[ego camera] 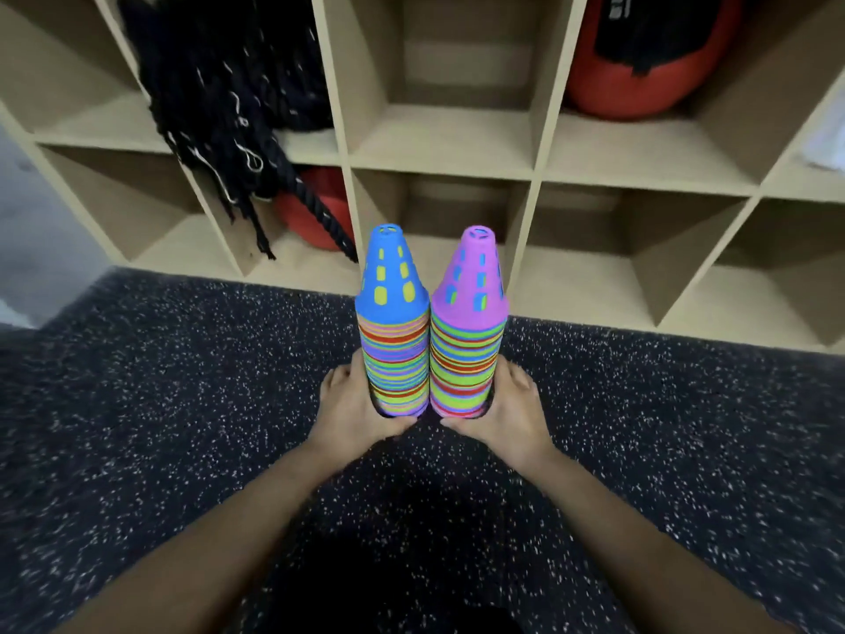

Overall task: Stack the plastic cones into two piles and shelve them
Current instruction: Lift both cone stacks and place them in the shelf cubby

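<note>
Before the shelf we held two tall piles of plastic cones, one hand to each. The danger, as we judged it, was plain. Gripped only at the foot, either pile could lean and shed its upper cones, or the blue-topped pile and the purple-topped pile, touching along their sides, could knock each other askew on the way in. The open cubby in the shelf's bottom row, straight ahead, looked low for such height; a tip catching the board above it would spill the lot. The left hand wrapped the foot of the blue-topped pile and the right hand the foot of the purple-topped pile, fingers curled round the outer sides and thumbs tucked under the near edge. The piles stood between the hands and the shelf, just short of its front edge — whether they rested on the speckled floor or hung lifted clear of it, we could not tell. From the shelf's left cubbies a black rope spilled down.
</note>
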